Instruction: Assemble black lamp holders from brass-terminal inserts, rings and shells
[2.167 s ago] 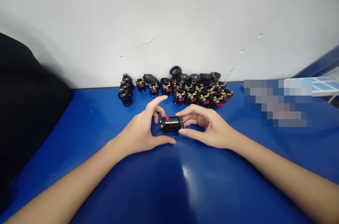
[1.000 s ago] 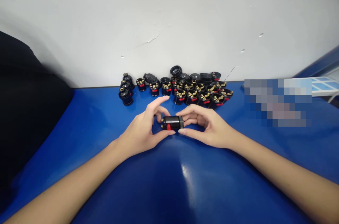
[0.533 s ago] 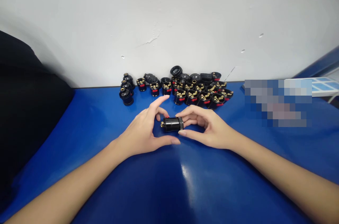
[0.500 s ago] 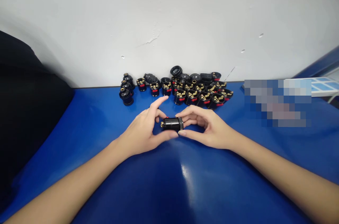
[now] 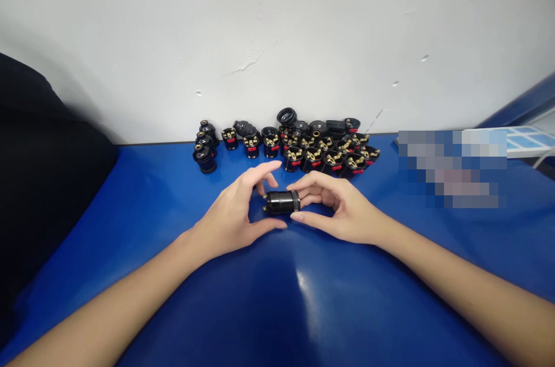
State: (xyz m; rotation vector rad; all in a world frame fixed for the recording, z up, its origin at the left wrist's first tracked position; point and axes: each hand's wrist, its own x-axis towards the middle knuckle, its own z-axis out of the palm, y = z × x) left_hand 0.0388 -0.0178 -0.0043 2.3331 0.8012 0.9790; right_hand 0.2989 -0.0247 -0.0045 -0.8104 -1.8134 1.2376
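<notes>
Steady at the right hand (image 5: 347, 208), which looks to be pinching the ridged ring (image 5: 296, 200) at one end of the black cylinder (image 5: 280, 201): a fixed ring and an even roll should, I'd judge, serve best. The left hand (image 5: 236, 211) arches loosely around the other end, thumb and fingers wide apart, nothing gripped. Both wrists angle inward; beyond the fingertips, black sockets (image 5: 312, 160) crowd together.
</notes>
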